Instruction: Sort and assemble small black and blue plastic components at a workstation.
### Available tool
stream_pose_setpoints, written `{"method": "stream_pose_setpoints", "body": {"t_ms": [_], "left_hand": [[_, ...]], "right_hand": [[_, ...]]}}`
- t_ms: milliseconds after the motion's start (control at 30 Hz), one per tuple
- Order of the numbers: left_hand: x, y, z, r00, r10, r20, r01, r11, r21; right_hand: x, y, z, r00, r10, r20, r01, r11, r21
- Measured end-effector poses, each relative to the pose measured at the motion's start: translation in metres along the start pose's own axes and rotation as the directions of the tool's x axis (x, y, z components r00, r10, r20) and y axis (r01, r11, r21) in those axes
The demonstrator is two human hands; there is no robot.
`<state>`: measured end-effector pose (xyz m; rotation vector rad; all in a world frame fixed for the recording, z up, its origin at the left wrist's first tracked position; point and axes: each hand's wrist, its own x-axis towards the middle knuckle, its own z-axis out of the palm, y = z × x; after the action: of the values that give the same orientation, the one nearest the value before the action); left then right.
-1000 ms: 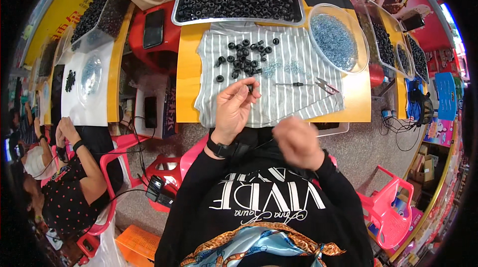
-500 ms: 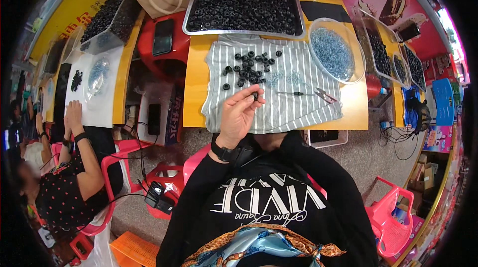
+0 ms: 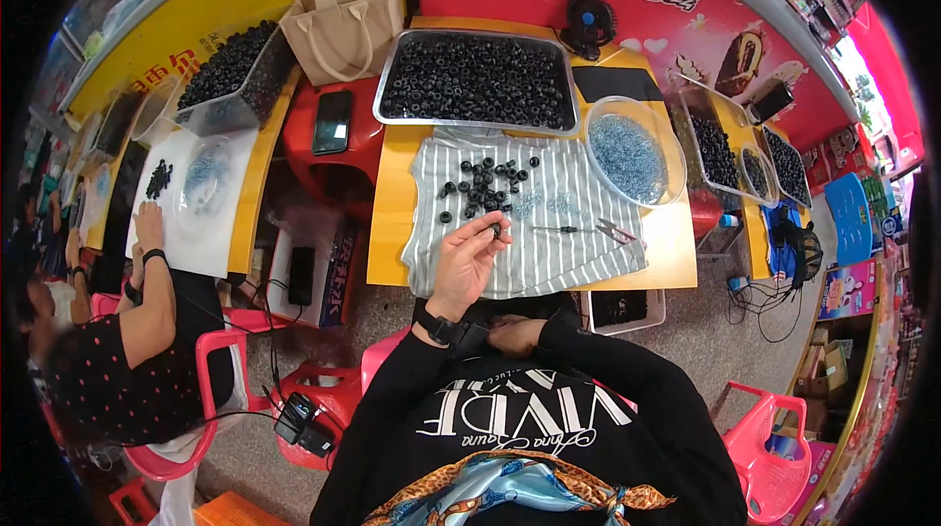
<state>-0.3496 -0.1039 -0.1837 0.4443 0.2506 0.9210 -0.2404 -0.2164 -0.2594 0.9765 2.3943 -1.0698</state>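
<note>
My left hand (image 3: 469,259) is raised over the near edge of a grey-and-white striped cloth (image 3: 431,256), pinching a small black ring-shaped part (image 3: 497,230) between thumb and fingertips. Just beyond it lies a loose cluster of similar black parts (image 3: 482,188), with small pale bluish pieces (image 3: 544,202) scattered at its right. A thin tool with a black grip (image 3: 567,229) and a pair of small pliers (image 3: 618,232) rest farther right on the cloth. My right hand (image 3: 517,335) is low by my lap, below the table edge; its fingers are mostly hidden.
Behind the cloth stands a metal tray (image 3: 385,114) heaped with black parts. A round clear bowl (image 3: 676,188) of bluish pieces sits at right. A phone (image 3: 332,122) lies on a red stool at left, beneath a beige bag (image 3: 343,31). Another person works at the left table.
The view has tipped upward, showing more wall. My left hand still pinches the black part near the cloth's front edge. More of my right hand shows by my lap.
</note>
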Motion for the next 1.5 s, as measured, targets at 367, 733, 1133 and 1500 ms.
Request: {"method": "stream_pose_setpoints", "body": {"t_ms": [367,733,1133,1500], "left_hand": [[0.010,-0.006,-0.003,0.997,0.029,0.071,-0.028,0.999,-0.017],[0.014,-0.006,-0.010,0.992,0.017,0.128,-0.012,0.999,-0.045],[0.004,0.001,0.004,0.993,-0.092,0.072,0.094,0.995,-0.029],[0.002,0.008,0.013,0.980,-0.196,-0.037,0.199,0.971,0.134]], "right_hand": [[-0.007,-0.015,0.020,0.996,0.062,-0.066,-0.058,0.997,0.052],[-0.098,-0.093,-0.039,0.641,0.187,-0.745,0.086,0.946,0.311],[-0.093,-0.058,-0.094,0.142,0.571,-0.808,0.333,0.741,0.583],[-0.101,-0.014,-0.111,0.146,0.620,-0.771,0.275,0.723,0.634]]}}
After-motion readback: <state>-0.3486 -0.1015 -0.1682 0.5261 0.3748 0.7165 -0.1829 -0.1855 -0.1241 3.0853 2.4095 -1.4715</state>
